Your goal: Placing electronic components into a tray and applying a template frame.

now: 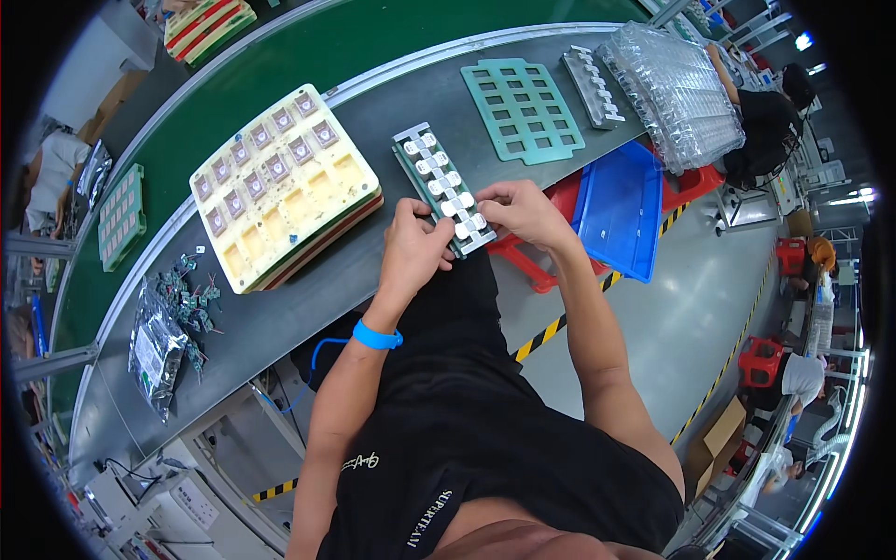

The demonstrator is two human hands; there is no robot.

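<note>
Bare grey bench [392, 112] is left between the cream tray stack [285, 187] and the green grid frame [523, 110]; passage there is narrowed by the long fixture strip [443, 187]. The left end is blocked by loose small boards [191, 299] and a silver bag [154, 350]. The right end is crowded by a metal strip [593, 86] and clear blister trays [677, 89].

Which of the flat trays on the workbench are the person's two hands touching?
The narrow green strip tray with white square parts, held by left hand and right hand. The cream tray and empty teal grid lie untouched.
</note>
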